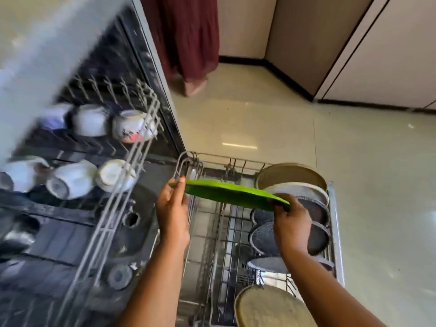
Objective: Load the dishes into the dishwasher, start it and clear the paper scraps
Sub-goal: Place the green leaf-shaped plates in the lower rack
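**Green plate (pixel 231 193) held over the dishwasher's lower rack (pixel 226 234).**
The left hand (pixel 172 208) and right hand (pixel 292 223) grasp opposite rims of the plate, fingers (pixel 181 186) curled on its edge. The plate is tilted above the rack's bare wires. Speckled plates (pixel 264 237) stand along the rack's right side. Cups (pixel 90 120) lie in the upper rack (pixel 113 208).
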